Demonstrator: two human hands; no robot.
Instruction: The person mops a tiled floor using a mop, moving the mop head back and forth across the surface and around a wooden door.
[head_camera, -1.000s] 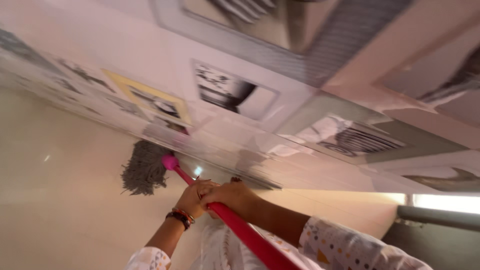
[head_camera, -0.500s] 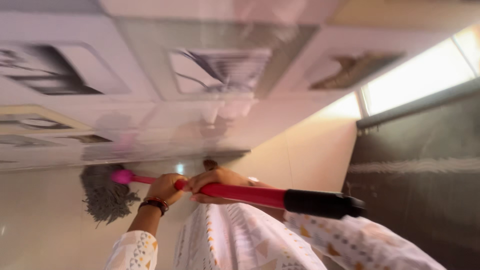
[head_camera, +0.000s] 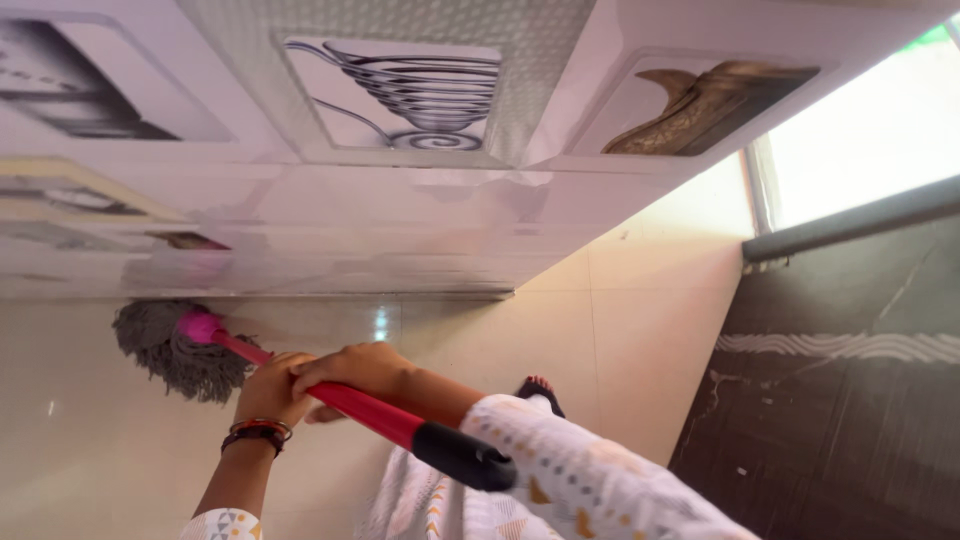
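Compared with half a second earlier, the mop head (head_camera: 175, 350) sits further left along the foot of the wall, and the mop handle (head_camera: 345, 402), which lay almost level across the view, now slants down to the right, its black end grip (head_camera: 462, 457) drawn in close to the person's body. Grey strands of the mop head spread flat on the cream floor tiles (head_camera: 90, 460), just where floor meets the glossy wall tiles (head_camera: 380, 230); a pink socket (head_camera: 200, 326) joins them to the red shaft. Left hand (head_camera: 268, 388), with bangles at the wrist, is clenched round the shaft lower down; right hand (head_camera: 358, 368) is closed over the shaft just above it, the two touching. Such a stacked grip suits pushing and steering a long tool. Patterned sleeves (head_camera: 590, 480) cover both arms. One foot (head_camera: 538, 392) shows beyond the right forearm. Decorative picture tiles line the wall; a dark panel (head_camera: 830, 400) and a bright window (head_camera: 870, 130) lie to the right.
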